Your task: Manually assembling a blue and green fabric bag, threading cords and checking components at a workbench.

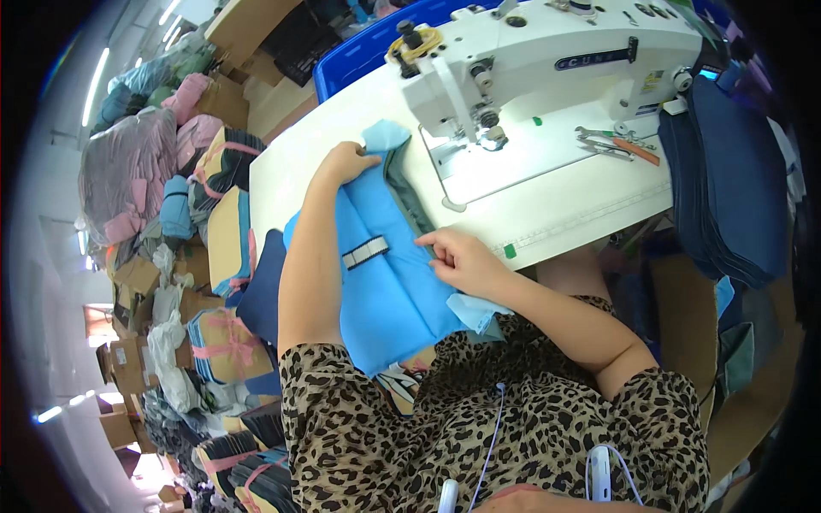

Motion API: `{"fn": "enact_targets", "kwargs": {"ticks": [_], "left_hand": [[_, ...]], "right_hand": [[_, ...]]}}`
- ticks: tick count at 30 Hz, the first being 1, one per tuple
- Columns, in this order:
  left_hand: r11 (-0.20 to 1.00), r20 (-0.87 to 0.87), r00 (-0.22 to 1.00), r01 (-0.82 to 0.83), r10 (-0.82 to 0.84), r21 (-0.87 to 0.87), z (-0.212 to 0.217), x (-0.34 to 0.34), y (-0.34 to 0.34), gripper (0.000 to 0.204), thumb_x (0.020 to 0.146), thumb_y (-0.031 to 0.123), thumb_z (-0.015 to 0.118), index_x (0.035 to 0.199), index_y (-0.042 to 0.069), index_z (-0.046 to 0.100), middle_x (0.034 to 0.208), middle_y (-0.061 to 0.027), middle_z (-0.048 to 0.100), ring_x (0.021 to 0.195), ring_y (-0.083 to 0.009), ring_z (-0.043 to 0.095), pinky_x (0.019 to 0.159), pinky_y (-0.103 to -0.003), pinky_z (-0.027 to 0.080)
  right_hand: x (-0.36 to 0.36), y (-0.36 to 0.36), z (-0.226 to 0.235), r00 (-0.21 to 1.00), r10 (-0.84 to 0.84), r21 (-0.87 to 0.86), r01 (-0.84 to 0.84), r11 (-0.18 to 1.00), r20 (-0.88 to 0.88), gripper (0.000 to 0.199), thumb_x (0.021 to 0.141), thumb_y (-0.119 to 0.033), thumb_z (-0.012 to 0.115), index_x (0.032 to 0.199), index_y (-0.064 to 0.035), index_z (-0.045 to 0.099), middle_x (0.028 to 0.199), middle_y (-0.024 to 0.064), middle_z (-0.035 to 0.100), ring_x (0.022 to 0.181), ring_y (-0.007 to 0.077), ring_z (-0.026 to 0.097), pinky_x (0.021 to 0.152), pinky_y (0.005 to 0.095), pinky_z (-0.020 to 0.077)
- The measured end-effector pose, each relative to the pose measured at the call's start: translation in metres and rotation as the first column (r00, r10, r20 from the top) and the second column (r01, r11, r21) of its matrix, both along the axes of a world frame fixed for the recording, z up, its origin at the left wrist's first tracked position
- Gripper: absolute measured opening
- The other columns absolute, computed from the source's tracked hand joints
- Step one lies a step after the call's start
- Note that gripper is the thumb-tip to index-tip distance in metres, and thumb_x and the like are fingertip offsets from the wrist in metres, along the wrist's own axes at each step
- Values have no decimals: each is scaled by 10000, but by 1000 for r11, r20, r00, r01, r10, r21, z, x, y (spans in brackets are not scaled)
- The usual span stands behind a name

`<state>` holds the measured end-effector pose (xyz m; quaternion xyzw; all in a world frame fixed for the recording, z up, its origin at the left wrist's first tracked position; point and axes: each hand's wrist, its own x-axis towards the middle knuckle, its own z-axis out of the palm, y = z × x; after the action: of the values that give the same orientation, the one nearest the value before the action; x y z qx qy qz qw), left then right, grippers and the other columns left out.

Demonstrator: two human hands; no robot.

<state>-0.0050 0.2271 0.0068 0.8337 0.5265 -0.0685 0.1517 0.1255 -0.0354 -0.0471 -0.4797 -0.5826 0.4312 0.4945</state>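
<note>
Cloth (376, 295) before the sewing machine (530, 79)

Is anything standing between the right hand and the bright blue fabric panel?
Nothing visible does: the bare right hand has its fingers at the right edge of the bright blue fabric panel, beside its dark grey-green fabric strip.

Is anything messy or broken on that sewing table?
Nothing I can see looks broken or spilled. The tools look a bit messy, lying criss-crossed beside the sewing machine. A small green patch near the table's front edge looks stray, though I can't tell what it is.
</note>
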Motion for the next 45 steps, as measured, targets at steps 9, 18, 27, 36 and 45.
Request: {"fn": "enact_targets", "kwargs": {"ticks": [9, 18, 27, 36, 45], "left_hand": [[936, 504, 845, 15, 176, -352, -13, 13, 8, 224, 727, 191, 732, 687, 55, 559, 644, 17, 506, 589, -95, 459, 542, -252, 393], [946, 562, 786, -86, 258, -313, -28, -6, -14, 176, 724, 132, 737, 728, 35, 590, 650, 9, 525, 565, -87, 457, 522, -238, 398], [903, 754, 523, -78, 398, -422, -28, -19, -66, 111, 748, 60, 709, 803, 11, 626, 730, -28, 606, 628, -87, 538, 587, -222, 454], [891, 833, 361, 11, 420, -454, -37, -11, -86, 251, 781, 56, 686, 1013, -9, 616, 946, -64, 636, 817, -125, 592, 716, -247, 491], [828, 843, 169, 168, 511, -535, -36, -22, -83, 276, 833, 63, 618, 1098, 7, 567, 996, -74, 636, 852, -145, 606, 767, -275, 493]], "right_hand": [[1, -15, 1, 967, -152, 119, 129, 984, 205, 269, 774, -45, 602, 1043, -51, 608, 787, 63, 525, 672, 198, 535, 603, 309, 453], [5, -23, 9, 945, -93, 108, 62, 992, 315, 222, 765, -54, 596, 980, -49, 649, 795, 82, 546, 695, 222, 574, 630, 326, 478], [26, -24, 25, 942, 79, -70, -59, 996, 326, 222, 778, -154, 611, 971, -46, 636, 830, 94, 568, 786, 257, 583, 701, 357, 479], [-3, 26, -6, 675, -297, 219, 201, 955, 675, 248, 790, -179, 587, 1018, -84, 619, 881, 63, 553, 886, 227, 549, 773, 380, 420], [-14, 20, -1, 744, -326, 270, 201, 942, 583, 367, 804, -152, 533, 1165, -91, 552, 867, 53, 540, 846, 207, 534, 737, 363, 357]]}}
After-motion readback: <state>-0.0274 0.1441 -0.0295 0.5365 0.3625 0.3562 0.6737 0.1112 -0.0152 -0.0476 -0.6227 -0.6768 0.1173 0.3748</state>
